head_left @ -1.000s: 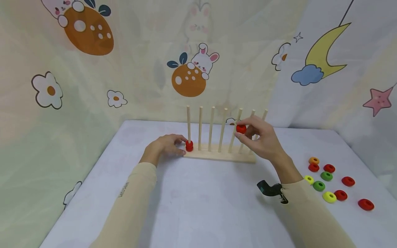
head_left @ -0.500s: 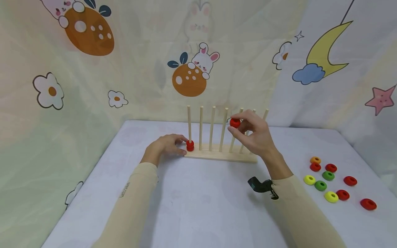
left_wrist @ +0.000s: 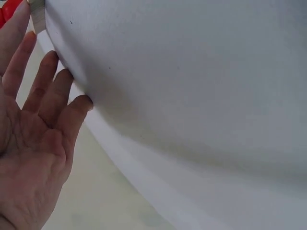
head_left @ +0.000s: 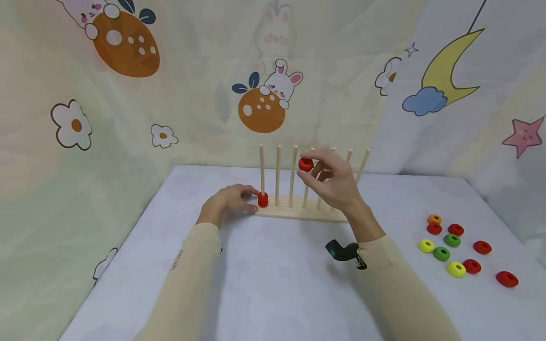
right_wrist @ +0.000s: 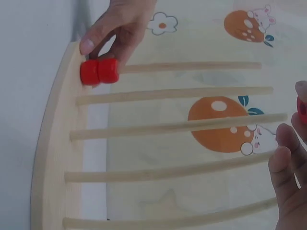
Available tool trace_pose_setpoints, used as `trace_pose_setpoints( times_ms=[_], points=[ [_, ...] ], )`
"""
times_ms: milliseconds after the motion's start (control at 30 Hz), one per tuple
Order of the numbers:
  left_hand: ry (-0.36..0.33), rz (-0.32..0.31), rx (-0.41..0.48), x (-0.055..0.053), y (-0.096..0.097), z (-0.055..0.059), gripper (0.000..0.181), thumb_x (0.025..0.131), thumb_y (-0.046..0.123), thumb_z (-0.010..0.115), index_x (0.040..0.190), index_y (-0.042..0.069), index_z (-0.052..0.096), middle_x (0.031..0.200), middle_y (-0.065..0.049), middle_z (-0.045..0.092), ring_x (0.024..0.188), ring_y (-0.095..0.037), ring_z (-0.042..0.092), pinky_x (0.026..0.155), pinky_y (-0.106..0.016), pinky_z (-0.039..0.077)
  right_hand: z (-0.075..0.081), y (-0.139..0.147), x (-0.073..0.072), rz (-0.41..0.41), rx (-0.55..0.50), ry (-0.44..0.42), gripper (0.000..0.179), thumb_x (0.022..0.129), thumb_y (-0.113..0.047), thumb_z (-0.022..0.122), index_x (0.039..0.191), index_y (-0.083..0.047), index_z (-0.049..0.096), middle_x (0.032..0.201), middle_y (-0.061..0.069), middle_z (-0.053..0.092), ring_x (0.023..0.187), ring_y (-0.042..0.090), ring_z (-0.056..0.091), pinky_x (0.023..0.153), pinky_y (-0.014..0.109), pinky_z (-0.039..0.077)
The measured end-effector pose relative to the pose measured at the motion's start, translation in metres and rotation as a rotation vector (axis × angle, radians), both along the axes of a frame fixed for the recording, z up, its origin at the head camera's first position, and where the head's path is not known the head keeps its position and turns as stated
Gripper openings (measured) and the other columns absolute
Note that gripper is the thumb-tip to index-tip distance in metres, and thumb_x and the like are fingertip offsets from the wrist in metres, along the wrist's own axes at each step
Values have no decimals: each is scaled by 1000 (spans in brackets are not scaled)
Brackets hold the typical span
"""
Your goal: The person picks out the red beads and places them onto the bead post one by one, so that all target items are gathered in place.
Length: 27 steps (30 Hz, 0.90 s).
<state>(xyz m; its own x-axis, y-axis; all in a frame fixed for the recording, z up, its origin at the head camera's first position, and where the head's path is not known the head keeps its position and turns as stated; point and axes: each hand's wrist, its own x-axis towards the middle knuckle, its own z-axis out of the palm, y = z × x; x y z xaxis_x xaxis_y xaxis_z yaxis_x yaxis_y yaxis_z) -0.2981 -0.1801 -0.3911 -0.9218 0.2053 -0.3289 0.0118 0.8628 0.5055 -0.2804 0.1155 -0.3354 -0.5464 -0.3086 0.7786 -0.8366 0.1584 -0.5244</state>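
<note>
A wooden rack (head_left: 298, 214) carries a row of upright pegs. Two red beads (head_left: 262, 200) are stacked at the bottom of its leftmost peg. My left hand (head_left: 228, 199) holds the rack's left end between thumb and forefinger, right beside those beads; its other fingers are loosely extended in the left wrist view. Thumb and forefinger of my right hand (head_left: 334, 180) pinch another red bead (head_left: 305, 164), raised near the tops of the middle pegs. In the right wrist view this held bead (right_wrist: 302, 111) is only partly visible at the right edge.
On the white table (head_left: 256, 284), loose beads lie at the right: several red ones, an orange bead (head_left: 434, 219), two green, including a green bead (head_left: 441, 254), and two yellow, including a yellow bead (head_left: 456, 269). A printed cloth (head_left: 192, 94) hangs behind the rack.
My right hand has moved left along the peg tops with the red bead, and slightly up. The left hand has stayed at the rack's left end.
</note>
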Motion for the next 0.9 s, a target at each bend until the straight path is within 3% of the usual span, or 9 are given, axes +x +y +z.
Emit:
trace_pose_setpoints(
  times_ms=[267,633,900],
  points=[
    [-6,23,18,1,1,2,54,89,32,80,140,31,62,154,-7,52,146,-31,40,119,-60,30,6,-8,1,28,15,21,39,84,5,80,120,-3,70,105,7,68,65,13,60,50,20,49],
    [0,32,14,-1,-1,1,53,90,33,79,140,33,62,153,-7,52,145,-30,40,118,-62,31,23,-26,1,37,-21,15,41,85,5,79,124,-4,69,112,9,72,65,15,62,53,21,52],
    [-37,54,13,-2,0,-3,53,89,36,80,139,35,62,152,-7,53,143,-31,42,115,-63,34,17,-47,1,81,13,14,41,85,7,79,123,-2,69,111,12,72,63,17,63,48,23,48]
  ],
)
